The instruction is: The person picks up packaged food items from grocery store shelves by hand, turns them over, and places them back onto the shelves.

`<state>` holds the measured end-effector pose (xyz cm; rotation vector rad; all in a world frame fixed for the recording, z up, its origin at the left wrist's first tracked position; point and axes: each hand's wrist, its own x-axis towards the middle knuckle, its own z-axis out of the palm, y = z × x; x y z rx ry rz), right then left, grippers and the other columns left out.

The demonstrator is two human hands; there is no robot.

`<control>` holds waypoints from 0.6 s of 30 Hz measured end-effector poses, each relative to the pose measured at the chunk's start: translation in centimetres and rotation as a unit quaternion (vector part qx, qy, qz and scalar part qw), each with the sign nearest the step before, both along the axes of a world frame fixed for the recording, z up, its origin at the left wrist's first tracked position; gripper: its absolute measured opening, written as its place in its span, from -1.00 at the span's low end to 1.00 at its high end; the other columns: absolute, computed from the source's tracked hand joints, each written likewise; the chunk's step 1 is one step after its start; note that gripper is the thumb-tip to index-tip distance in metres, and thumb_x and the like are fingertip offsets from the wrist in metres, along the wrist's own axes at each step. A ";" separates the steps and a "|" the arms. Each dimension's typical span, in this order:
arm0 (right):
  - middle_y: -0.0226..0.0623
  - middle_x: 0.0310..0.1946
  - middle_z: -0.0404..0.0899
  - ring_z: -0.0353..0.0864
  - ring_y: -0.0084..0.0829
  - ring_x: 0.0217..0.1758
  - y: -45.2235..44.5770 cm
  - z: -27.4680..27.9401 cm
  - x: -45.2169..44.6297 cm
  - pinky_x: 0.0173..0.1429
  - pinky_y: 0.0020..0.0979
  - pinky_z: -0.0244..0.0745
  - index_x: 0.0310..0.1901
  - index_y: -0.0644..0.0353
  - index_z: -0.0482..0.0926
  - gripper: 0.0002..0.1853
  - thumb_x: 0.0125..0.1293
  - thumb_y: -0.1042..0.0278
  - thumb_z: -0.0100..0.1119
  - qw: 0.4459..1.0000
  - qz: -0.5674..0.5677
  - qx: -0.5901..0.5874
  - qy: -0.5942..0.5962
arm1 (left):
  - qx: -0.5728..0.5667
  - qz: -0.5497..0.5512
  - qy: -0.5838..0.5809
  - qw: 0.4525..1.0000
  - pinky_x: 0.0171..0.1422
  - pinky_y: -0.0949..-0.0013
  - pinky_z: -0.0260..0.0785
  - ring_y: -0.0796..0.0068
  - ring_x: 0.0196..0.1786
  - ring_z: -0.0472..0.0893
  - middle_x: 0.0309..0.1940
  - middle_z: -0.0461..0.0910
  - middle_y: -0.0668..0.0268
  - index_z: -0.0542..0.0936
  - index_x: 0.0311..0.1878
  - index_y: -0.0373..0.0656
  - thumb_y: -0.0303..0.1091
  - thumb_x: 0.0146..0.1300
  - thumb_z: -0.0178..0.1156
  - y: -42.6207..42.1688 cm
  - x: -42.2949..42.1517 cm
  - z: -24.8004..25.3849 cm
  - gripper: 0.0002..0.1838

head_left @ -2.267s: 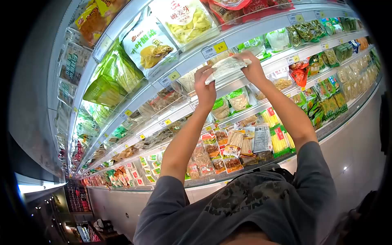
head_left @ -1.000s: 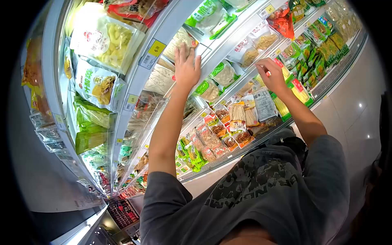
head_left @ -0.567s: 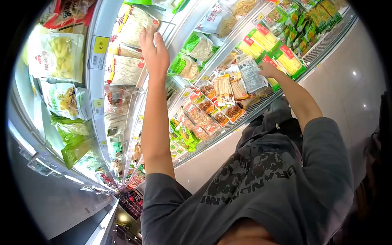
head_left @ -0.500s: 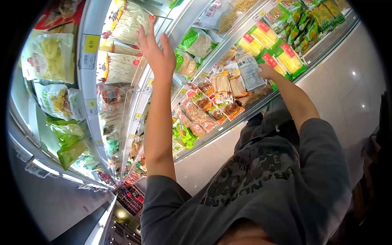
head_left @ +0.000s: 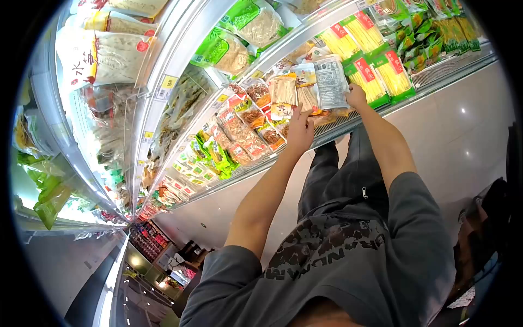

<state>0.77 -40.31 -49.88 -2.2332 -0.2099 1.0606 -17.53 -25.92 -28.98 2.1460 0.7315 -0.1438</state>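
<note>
My right hand (head_left: pixel 357 97) is closed on the right edge of a flat silver-grey food pack (head_left: pixel 331 82), whose printed back faces up. To its left, a pack of pale strips (head_left: pixel 306 98) lies partly covered by its neighbours, with another pack of pale strips (head_left: pixel 283 94) beside it. My left hand (head_left: pixel 300 129) is at the front edge of these packs, fingers stretched toward them and apart. Its fingertips seem to touch the lower packs, but I cannot tell how firmly.
Yellow packs in green wrapping (head_left: pixel 370 82) lie right of the silver one. Red-brown food packs (head_left: pixel 239 136) lie to the left. A metal grille and rail (head_left: pixel 343 128) edge the chilled case. Upper shelves carry white bags (head_left: pixel 106 57) and green-topped bags (head_left: pixel 253 24). Tiled floor (head_left: pixel 447 125) lies below.
My left hand has come down from the upper shelf to the packs in the lower case. My right hand stays on the silver-grey pack. The view has shifted.
</note>
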 end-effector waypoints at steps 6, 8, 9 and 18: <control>-0.26 -0.35 0.59 0.61 -0.45 -0.31 -1.8 8.7 2.8 -0.29 -0.39 0.51 -0.12 0.26 0.50 -0.85 0.30 0.52 0.20 0.989 -0.027 0.132 0.061 | -0.065 0.000 0.030 0.997 0.47 0.08 0.21 -0.14 0.34 0.38 0.30 0.37 -0.16 0.53 0.18 -0.20 -0.42 0.25 0.18 -4.1 -4.0 0.5 -0.59; -0.28 -0.29 0.58 0.63 -0.43 -0.24 -2.4 17.1 4.2 -0.22 -0.37 0.58 -0.10 0.26 0.47 -0.86 0.33 0.54 0.16 0.977 -0.062 0.136 0.154 | -0.118 -0.011 0.043 0.992 0.45 0.10 0.22 -0.09 0.34 0.39 0.28 0.41 -0.08 0.52 0.18 -0.22 -0.44 0.20 0.21 -4.7 -4.6 1.4 -0.56; -0.29 -0.26 0.58 0.64 -0.41 -0.22 -2.2 20.8 4.4 -0.17 -0.34 0.63 -0.08 0.26 0.46 -0.85 0.34 0.54 0.15 0.963 -0.104 0.133 0.209 | -0.107 -0.029 0.021 0.994 0.45 0.12 0.24 -0.07 0.32 0.40 0.26 0.43 -0.03 0.50 0.21 -0.23 -0.42 0.15 0.26 -4.8 -5.1 0.9 -0.50; -0.11 -0.11 0.56 0.70 -0.36 -0.12 -5.7 39.7 1.1 -0.02 -0.45 0.76 0.03 0.49 0.42 -0.75 0.40 0.54 0.12 0.859 -0.196 0.278 0.382 | -0.097 -0.043 -0.186 0.977 0.60 0.12 0.02 0.05 0.57 0.12 0.53 0.10 0.01 0.23 0.50 -0.13 -0.32 -0.15 0.62 -3.3 -1.5 11.9 0.10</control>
